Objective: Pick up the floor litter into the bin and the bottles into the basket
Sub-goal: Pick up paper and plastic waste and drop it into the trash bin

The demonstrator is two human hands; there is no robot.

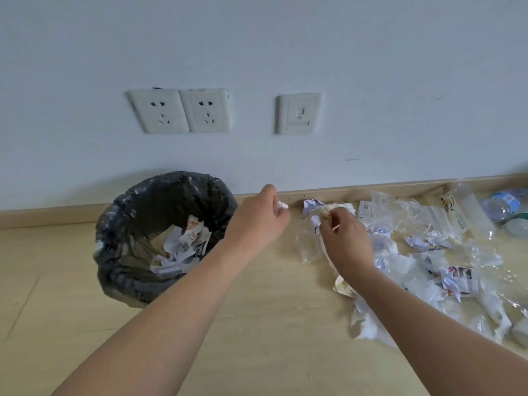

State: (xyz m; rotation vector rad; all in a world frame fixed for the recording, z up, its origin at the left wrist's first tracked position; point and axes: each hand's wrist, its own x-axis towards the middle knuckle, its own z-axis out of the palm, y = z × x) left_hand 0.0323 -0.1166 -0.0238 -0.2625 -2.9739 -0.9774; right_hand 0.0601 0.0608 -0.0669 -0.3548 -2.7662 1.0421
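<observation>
The left hand (258, 217) pinches a small white paper scrap (283, 205) just right of the bin (120, 224). The right hand (347, 238) curls round a crumpled wrapper (328, 208) at the near edge of the litter pile (428, 267) on the floor. The scrap should travel over the bin's rim before release — light paper drifts. Bottles (503, 205) lie far right by the wall; no basket is in view.

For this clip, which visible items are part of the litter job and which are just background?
Job: bin with black liner; white scrap pinched in the left hand; right hand gripping a wrapper; litter pile; blue-label bottle.

Background: double socket; wall switch; skirting board.
</observation>
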